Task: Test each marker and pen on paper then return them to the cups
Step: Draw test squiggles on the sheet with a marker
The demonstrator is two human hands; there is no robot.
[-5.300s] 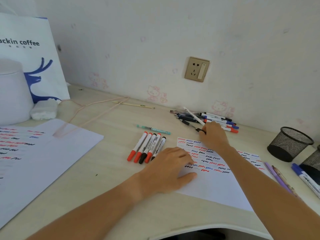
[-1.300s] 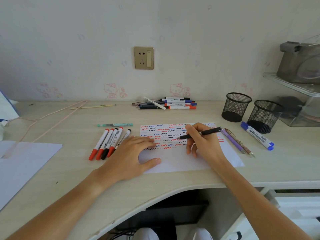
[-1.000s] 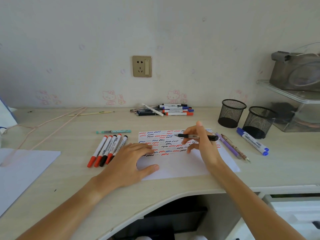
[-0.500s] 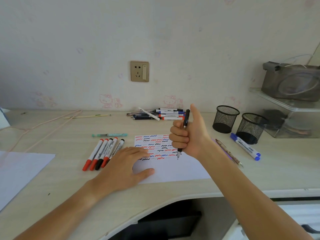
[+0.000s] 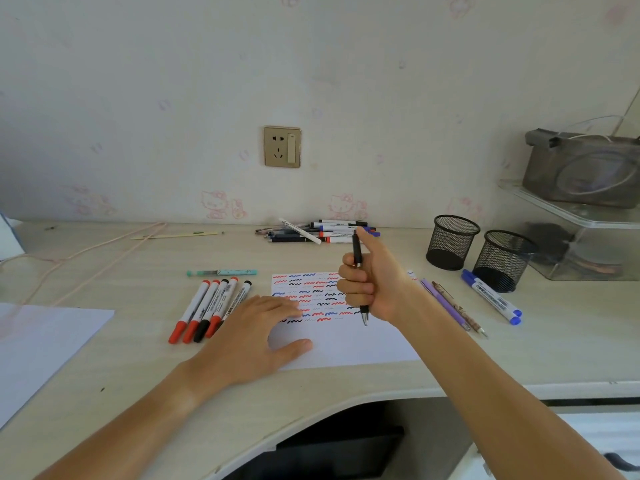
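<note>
A right hand [image 5: 375,284] grips a black pen [image 5: 360,277] upright in curled fingers, thumb on its top (apparently clicking it), tip poised just above the squiggle-marked paper [image 5: 346,341]. The left hand [image 5: 254,336], fingers spread flat, pins the sheet. Next: lower tip, scribble, then reach right to the mesh cups [image 5: 452,242].

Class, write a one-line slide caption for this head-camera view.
Right hand grips a black pen upright over squiggle-covered paper, which the left hand holds flat.
</note>
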